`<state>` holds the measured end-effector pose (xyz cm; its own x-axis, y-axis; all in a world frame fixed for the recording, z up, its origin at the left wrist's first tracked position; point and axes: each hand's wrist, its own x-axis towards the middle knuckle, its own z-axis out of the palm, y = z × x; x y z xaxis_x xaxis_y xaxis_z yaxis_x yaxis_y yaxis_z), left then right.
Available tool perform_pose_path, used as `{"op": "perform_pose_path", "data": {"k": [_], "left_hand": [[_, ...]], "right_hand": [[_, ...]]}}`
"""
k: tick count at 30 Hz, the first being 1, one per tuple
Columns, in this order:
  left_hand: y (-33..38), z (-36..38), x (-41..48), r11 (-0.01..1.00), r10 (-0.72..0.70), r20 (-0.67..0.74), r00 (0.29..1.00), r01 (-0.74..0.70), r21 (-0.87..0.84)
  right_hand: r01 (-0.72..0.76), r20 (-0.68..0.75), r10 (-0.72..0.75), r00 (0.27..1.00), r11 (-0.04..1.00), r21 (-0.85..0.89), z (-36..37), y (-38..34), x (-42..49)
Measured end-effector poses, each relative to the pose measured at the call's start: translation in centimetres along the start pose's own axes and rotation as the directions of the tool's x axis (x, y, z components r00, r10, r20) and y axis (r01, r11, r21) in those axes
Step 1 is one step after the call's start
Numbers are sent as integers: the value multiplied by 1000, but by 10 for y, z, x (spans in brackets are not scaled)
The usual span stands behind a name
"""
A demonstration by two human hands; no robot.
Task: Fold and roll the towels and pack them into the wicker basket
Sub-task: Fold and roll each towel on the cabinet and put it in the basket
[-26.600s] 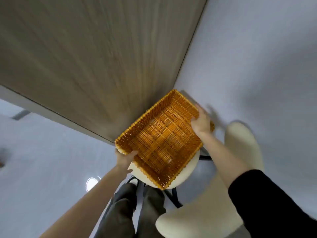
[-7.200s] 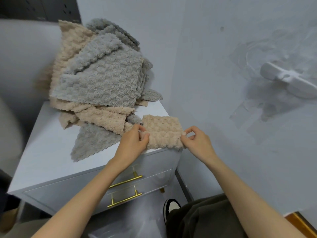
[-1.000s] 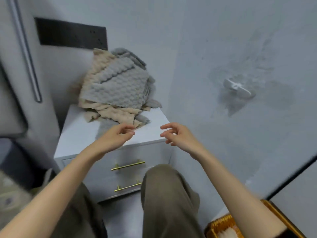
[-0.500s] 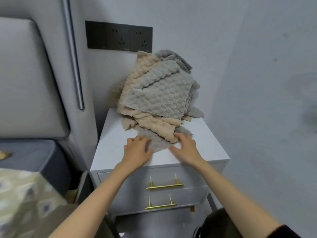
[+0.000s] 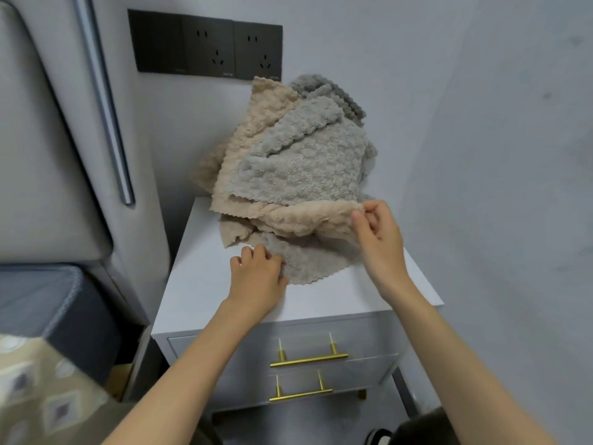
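A heap of beige and grey towels (image 5: 298,162) leans against the wall on a white nightstand (image 5: 205,284). At the bottom lies a grey towel (image 5: 308,261), spread flat toward the front. My left hand (image 5: 256,274) grips that grey towel's left edge, fingers curled into the cloth. My right hand (image 5: 378,232) pinches the edge of a beige towel (image 5: 305,220) and holds it raised off the grey one. The wicker basket is out of view.
The nightstand has two drawers with gold handles (image 5: 308,359). Black wall sockets (image 5: 205,46) sit above the heap. A padded grey headboard (image 5: 38,139) and a bed (image 5: 38,316) are at the left. A grey wall (image 5: 497,155) closes the right side.
Both hands lay flat on the lowest towels half a second ago. Now my right hand has lifted the beige towel's edge, and my left hand has curled onto the grey towel.
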<state>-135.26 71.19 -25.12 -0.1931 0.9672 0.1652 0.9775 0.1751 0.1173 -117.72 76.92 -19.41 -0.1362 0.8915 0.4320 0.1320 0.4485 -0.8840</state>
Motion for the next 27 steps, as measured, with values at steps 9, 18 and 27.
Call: {"op": "perform_pose_path", "data": {"k": [9,18,27], "left_hand": [[9,-11,13,970,106,-430,897,-188,-153],[3,7,58,934,323,-159,933,-341,-104],[4,13,72,978,110,-218,970,-144,-150]], "right_hand": [[-114,-9,118,993,942,-317,-30,7,0],[-462,198,508,839,855,-236,-46,16,3],[-362,50,500,865,551,752,-106,0,13]]}}
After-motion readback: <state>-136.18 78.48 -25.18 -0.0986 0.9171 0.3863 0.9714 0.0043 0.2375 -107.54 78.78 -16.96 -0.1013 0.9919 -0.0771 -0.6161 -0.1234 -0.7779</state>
